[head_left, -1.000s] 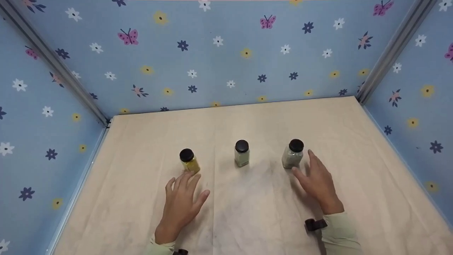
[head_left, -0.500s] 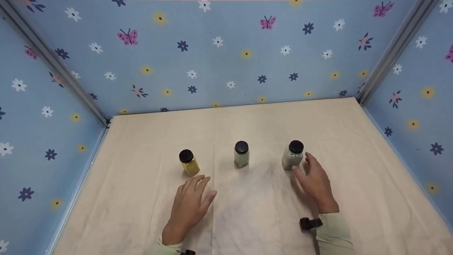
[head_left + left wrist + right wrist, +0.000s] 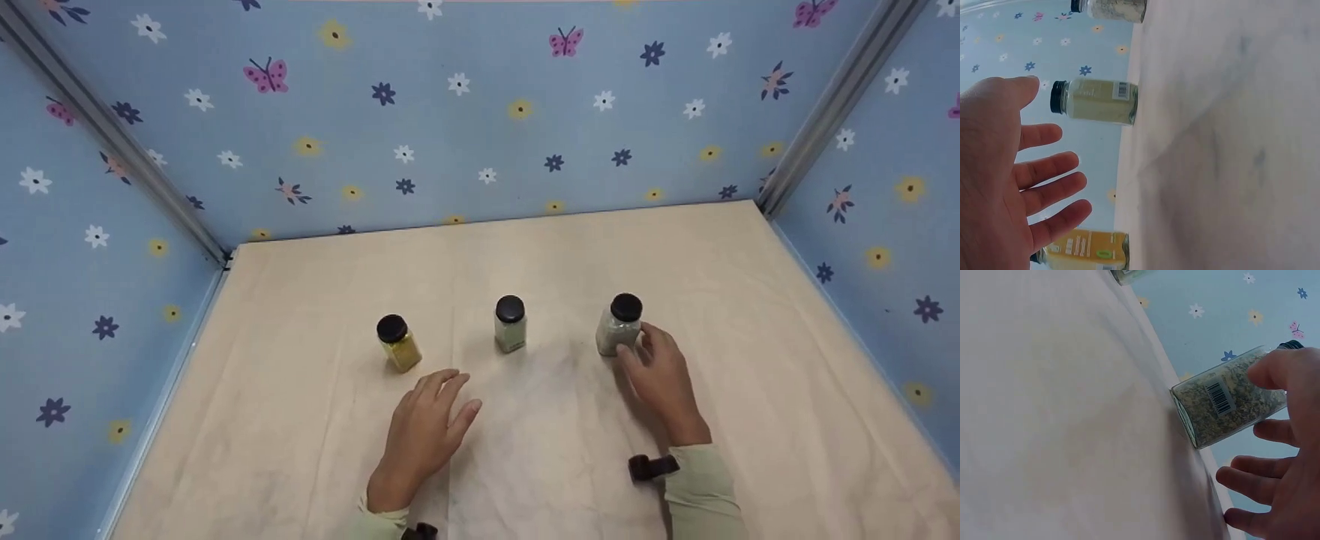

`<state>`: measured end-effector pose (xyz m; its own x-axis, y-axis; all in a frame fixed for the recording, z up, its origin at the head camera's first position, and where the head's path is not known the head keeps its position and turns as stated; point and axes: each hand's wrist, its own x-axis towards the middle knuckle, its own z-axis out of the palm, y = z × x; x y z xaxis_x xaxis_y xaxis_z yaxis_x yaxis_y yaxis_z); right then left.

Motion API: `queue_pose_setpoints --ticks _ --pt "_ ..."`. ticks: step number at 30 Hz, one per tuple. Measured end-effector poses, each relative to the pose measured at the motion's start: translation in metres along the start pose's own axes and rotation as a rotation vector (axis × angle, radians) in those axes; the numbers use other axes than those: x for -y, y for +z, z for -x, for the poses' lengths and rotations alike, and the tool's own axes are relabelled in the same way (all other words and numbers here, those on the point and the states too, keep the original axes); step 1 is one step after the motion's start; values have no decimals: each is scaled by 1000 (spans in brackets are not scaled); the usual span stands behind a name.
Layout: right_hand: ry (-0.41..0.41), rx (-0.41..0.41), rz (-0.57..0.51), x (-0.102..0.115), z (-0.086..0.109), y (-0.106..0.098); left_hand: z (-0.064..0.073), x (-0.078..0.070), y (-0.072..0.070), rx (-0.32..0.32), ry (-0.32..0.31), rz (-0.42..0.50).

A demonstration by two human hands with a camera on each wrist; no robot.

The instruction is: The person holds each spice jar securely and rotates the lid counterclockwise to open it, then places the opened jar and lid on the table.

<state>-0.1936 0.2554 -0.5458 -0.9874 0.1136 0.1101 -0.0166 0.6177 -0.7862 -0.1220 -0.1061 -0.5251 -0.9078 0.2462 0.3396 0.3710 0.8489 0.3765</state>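
Note:
Three glass spice jars with black lids stand upright in a row. My right hand (image 3: 664,382) is at the right jar of mottled grey-green dried herbs (image 3: 1224,396), thumb across its near side and index finger against its right side, pinching it. The remaining fingers spread beside it in the right wrist view. My left hand (image 3: 426,439) hovers with fingers extended and holds nothing. Ahead of it stand the yellow-filled spice jar (image 3: 400,349), to its left, and the middle jar of pale green powder (image 3: 1100,101).
A cream cloth (image 3: 337,285) with creases and faint stains covers the table. Blue flowered panels (image 3: 480,112) rise at the back and both sides, joined by grey metal posts (image 3: 832,112) at the corners. Black wrist cameras (image 3: 652,468) sit on both wrists.
My left hand has drawn away from the yellow-filled jar, toward the right. My right hand's fingers have closed in around the right jar from a wider spread. The jars stay in place.

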Motion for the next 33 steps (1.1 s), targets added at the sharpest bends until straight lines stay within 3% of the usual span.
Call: queue_pose_setpoints --ticks 10,25,33 --pt "-2 -3 -68 2 -4 9 -3 -10 8 -2 4 22" --pt "-28 -36 -115 -5 0 2 -17 -41 24 2 127 93" --pt "-19 10 -98 -5 -4 -5 -23 -55 31 10 155 138"
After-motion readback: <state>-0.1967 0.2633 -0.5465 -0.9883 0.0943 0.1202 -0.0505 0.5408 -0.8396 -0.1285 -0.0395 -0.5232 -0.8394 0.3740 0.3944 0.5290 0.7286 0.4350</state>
